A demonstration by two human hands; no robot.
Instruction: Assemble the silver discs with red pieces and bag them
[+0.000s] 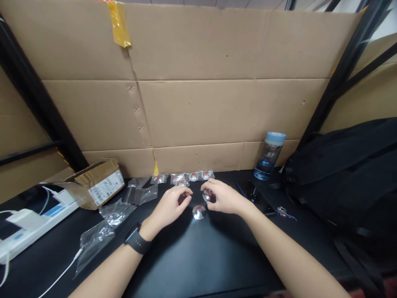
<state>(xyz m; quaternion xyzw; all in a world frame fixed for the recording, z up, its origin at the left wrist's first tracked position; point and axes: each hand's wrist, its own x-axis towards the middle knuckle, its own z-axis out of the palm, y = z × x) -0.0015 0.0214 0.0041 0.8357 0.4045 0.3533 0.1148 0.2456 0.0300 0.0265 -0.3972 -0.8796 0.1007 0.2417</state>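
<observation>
Metal disc [207, 195]: gripped in our right hand [222, 197]
Second disc [199, 212]: between hands
Left hand [170, 207]: curled; grasp, we cannot tell

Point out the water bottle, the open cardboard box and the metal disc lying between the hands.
Water bottle [269, 160]: head view, clear body.
Cardboard box [106, 188]: head view, white label.
Metal disc [199, 213]: head view, shiny face.

Relative to the round metal piece with a red mark [199, 212], the left hand [174, 203] curls at left, the right hand [221, 197] grips a similar disc [208, 195] at upper right, and the bottle [269, 156] stands farther right.
</observation>
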